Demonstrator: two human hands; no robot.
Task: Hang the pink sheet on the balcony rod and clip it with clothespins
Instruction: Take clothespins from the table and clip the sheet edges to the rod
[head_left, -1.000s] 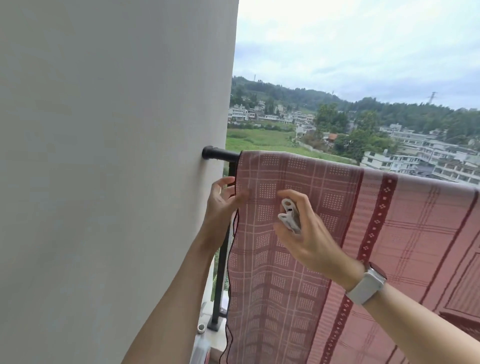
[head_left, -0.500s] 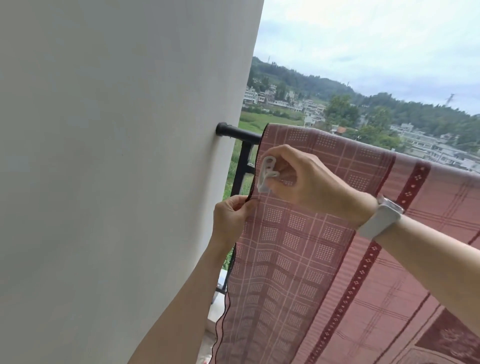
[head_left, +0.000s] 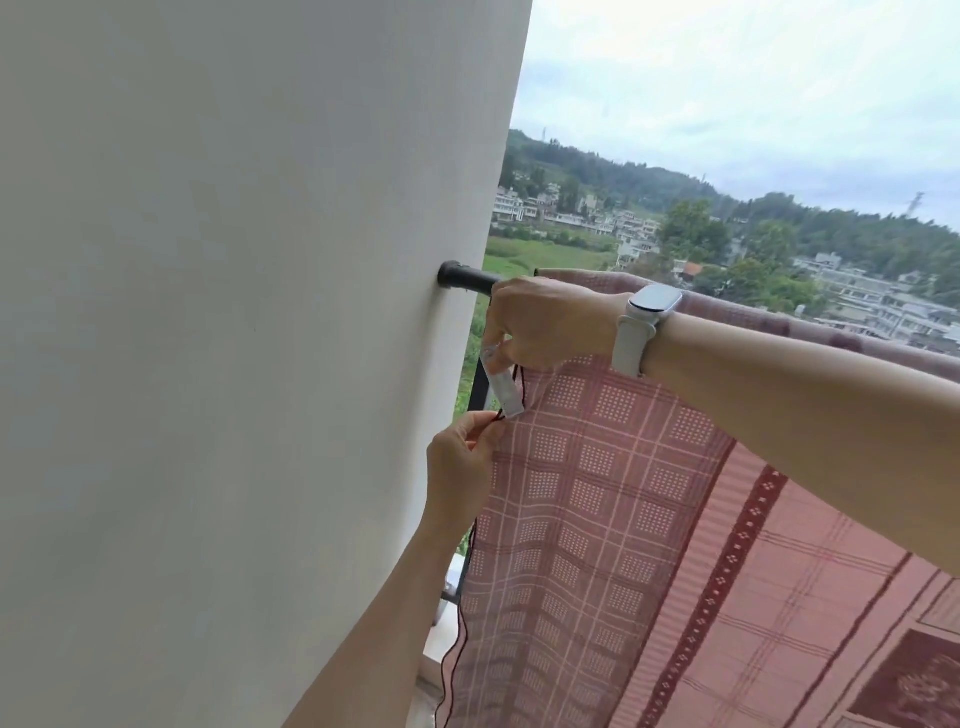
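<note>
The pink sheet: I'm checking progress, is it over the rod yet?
Yes: the pink sheet is draped over the black rod, hanging down on the near side.

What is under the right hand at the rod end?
Below the right hand, a white clothespin points down at the edge of the pink sheet, which the left hand pinches. The hand covers the sheet's top corner on the black rod.

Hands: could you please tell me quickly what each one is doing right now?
Left hand: pinches the edge of the pink sheet.
Right hand: holds a white clothespin at that edge.
</note>
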